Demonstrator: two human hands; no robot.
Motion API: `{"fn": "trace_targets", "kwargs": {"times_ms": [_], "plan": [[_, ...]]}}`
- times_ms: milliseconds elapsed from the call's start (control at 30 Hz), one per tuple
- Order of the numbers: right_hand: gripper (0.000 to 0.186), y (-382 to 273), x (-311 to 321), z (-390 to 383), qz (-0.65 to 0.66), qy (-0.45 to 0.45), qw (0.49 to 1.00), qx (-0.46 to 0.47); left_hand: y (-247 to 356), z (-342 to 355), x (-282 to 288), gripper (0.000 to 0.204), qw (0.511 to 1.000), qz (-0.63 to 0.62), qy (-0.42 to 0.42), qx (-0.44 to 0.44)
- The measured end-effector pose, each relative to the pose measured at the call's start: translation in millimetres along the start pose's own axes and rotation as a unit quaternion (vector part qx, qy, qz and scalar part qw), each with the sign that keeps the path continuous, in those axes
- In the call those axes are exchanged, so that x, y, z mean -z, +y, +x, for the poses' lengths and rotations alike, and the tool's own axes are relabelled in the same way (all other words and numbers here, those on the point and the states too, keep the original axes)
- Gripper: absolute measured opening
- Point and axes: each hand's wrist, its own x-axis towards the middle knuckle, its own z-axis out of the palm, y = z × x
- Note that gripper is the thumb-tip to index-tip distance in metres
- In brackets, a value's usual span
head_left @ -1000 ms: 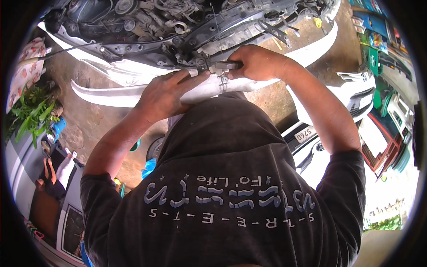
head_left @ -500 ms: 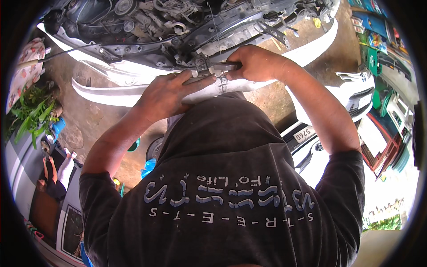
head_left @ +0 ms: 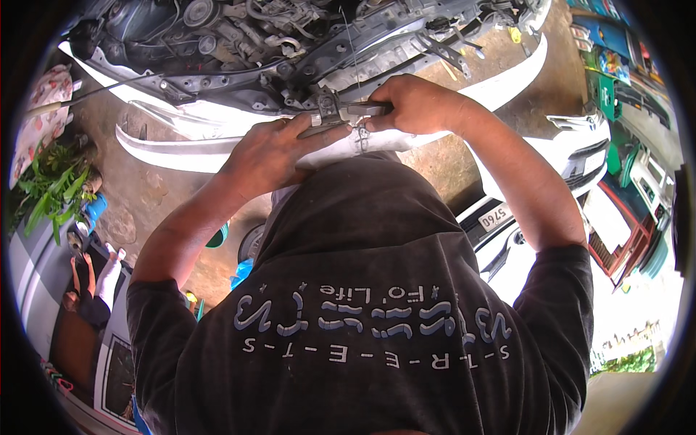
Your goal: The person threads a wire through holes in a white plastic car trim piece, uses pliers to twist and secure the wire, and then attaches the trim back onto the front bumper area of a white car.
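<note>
My left hand (head_left: 272,151) is closed over the white curved bumper strip (head_left: 174,154), two fingers reaching toward a small grey metal bracket (head_left: 328,105). From the other side my right hand (head_left: 417,104) pinches a short dark-handled metal tool (head_left: 368,109), whose grey end lies against the bracket. The tool's exact kind is hard to make out. Just below it, a lacing of thin wire (head_left: 361,138) crosses the strip. Part of the strip is hidden behind my left hand, and its middle rests close against my body.
Ahead is a car's open engine bay (head_left: 239,36), with another white bumper panel (head_left: 196,119) along its front. A white car (head_left: 565,156) stands at right. Potted plants (head_left: 58,181) and a person (head_left: 90,293) are at left. A green bucket (head_left: 218,236) stands on the floor.
Both hands keep almost the same place and hold. The view has shifted very slightly, and the person at left has moved a little.
</note>
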Motion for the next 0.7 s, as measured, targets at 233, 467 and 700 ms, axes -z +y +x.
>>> {"fn": "trace_targets", "kwargs": {"times_ms": [233, 467, 700], "plan": [[0.05, 16.2, 3.2, 22.4, -0.014, 0.012, 1.0, 0.003, -18.4, 11.5, -2.3, 0.109, 0.998, 0.045, -0.018, 0.048], [0.041, 40.5, 4.6, 28.3, -0.03, 0.104, 0.994, 0.018, -66.9, 53.0, -26.2, 0.107, 0.989, 0.133, 0.0, 0.059], [0.039, 52.4, 6.7, 25.5, -0.009, 0.099, 0.995, 0.008, -72.4, 81.8, -40.1, 0.105, 0.989, 0.101, -0.037, 0.098]]}}
